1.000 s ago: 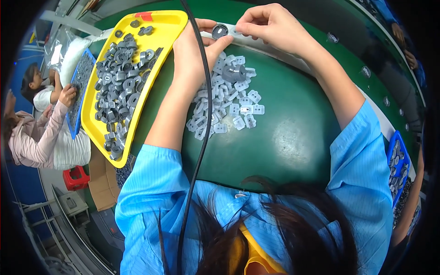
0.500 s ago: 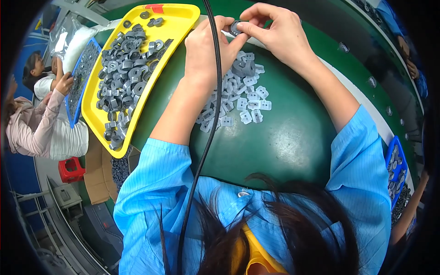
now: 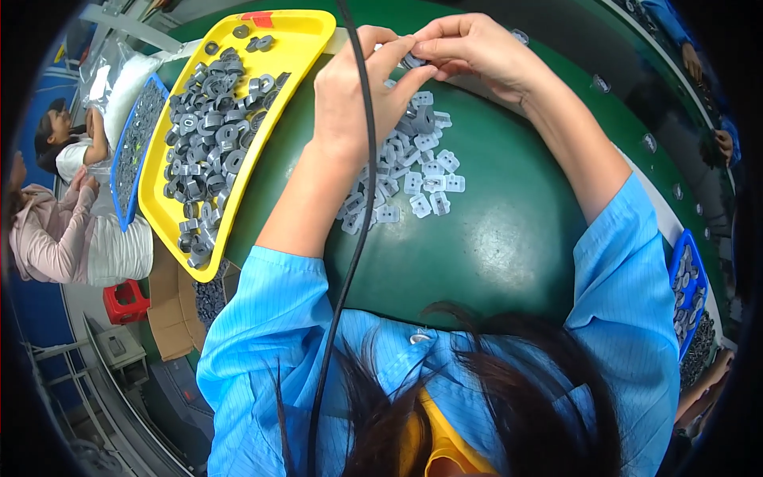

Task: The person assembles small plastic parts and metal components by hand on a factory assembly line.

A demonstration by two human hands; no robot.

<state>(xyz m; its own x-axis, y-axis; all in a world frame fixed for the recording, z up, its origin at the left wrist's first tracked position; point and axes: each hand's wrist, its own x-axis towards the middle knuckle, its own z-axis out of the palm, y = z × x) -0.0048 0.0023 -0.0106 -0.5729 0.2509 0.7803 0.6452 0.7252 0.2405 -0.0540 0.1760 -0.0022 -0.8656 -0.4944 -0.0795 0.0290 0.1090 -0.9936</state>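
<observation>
At the far side of the green table my left hand (image 3: 350, 99) and my right hand (image 3: 485, 57) meet, fingertips pinched on one small dark grey ring-shaped part (image 3: 411, 60). Fingers cover most of it. Just below my hands lies a loose pile of translucent plastic plates (image 3: 434, 183), each with small holes. A few grey rings (image 3: 421, 121) rest on the pile's far end. To the left of my left arm stands a yellow tray (image 3: 314, 36) holding many grey ring-shaped parts (image 3: 226, 135).
A black cable (image 3: 370, 151) hangs in front of my left hand. Blue trays of parts stand at far left (image 3: 119, 171) and right (image 3: 693, 302). A cardboard box (image 3: 171, 306) and red stool (image 3: 125, 302) sit lower left. Several other people are nearby.
Both hands have come slightly lower and closer together, and the fingers now hide more of the ring-shaped part. At left, a person's hand has drawn back from the blue tray.
</observation>
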